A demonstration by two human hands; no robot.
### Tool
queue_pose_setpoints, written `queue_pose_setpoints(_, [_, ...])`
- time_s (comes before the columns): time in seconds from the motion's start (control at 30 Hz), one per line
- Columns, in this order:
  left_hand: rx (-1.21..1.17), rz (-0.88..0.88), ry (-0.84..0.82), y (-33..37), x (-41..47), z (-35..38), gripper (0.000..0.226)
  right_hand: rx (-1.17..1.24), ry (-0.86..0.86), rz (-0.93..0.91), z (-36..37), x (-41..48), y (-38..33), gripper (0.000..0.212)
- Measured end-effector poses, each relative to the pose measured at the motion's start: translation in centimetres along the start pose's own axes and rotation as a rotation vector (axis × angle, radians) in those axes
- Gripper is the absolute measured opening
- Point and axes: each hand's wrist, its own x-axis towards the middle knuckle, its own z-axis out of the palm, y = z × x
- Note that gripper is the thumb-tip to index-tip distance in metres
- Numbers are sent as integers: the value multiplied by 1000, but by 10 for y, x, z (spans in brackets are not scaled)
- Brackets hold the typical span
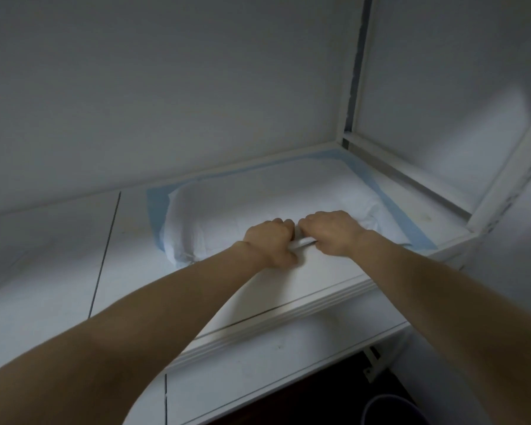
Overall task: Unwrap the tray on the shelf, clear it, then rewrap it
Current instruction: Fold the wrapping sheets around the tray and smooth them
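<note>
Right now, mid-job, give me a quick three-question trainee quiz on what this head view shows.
1. True or false: the wrapped tray sits on the floor.
2. Which colour shows at the sheet's border? A red, B blue, C green.
3. Fill in: both hands grip the wrap's near edge, close ____.

Key:
1. False; it lies on the shelf.
2. B.
3. Together; the left hand and right hand almost touch.
</note>
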Motion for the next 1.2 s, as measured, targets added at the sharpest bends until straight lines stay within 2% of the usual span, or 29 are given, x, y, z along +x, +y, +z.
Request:
queue_pose_setpoints(0.2, [88,39,-42,9,13,-5,28,134,1,-4,0,-4,21,17])
queue_pose_setpoints(0.4, [146,70,-144,12,19,-7,28,409,-63,180,3,-20,37,52])
queue_pose_setpoints(0.5, [128,61,-216,10,25,-10,30,473,66,334,-1,-28,38,39])
queue_pose_setpoints(0.6, [125,26,-283,15,29,-15,45,563,185,541,-13,-35,41,21])
queue_pose_setpoints(0.67, [107,36,-236,24,32,-15,53,620,239,660,-19,-42,45,16])
queue_pose_setpoints(0.73, [67,76,-142,34,34,-15,55,633,253,738,-21,-49,50,23])
queue_pose_setpoints(0.93, [1,189,4,64,42,-7,38,630,162,912,-6,-80,63,43])
queue_pose_setpoints(1.1, [37,216,46,79,47,-6,34,615,0,920,5,-90,72,61])
queue_pose_setpoints(1.2, [57,197,27,85,55,-6,36,579,-48,902,9,-85,79,61])
